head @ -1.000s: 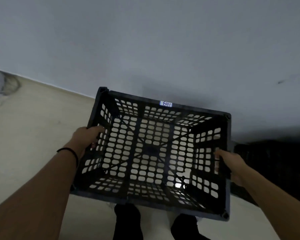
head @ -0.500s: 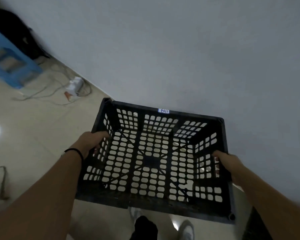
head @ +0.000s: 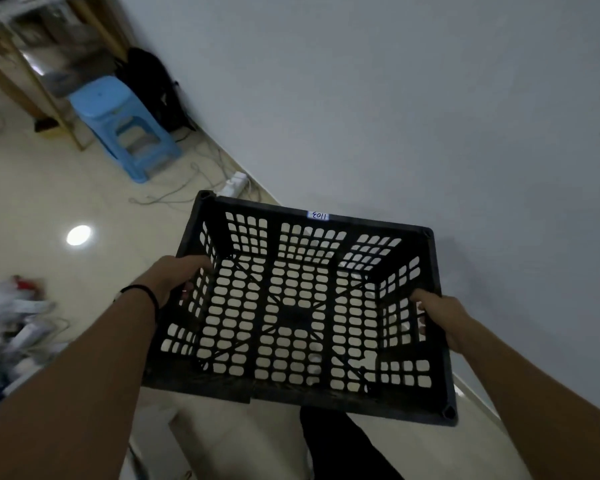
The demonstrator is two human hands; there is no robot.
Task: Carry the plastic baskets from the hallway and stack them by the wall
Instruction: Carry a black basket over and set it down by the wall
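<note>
I hold a black perforated plastic basket [head: 374,226] in the air in front of me, its open top facing me, with a small white label on its far rim. My left hand [head: 174,275] grips the left side wall through its handle hole. On the opposite side, my right hand [head: 440,317] is closed on the right side wall, fingers hooked through the holes. The basket is empty and the beige floor shows through its bottom. A plain grey wall [head: 430,116] rises right behind it.
A blue plastic stool [head: 118,123] stands at the upper left beside a black bag [head: 153,88] and wooden furniture legs. A white power strip [head: 236,181] with loose cables lies on the floor by the wall. Blurred clutter [head: 11,327] sits at the left edge.
The view has swung left along the wall: the dark stack of baskets at the right has left the frame, and the stool, bag and power strip have come in. Both hands keep their grip.
</note>
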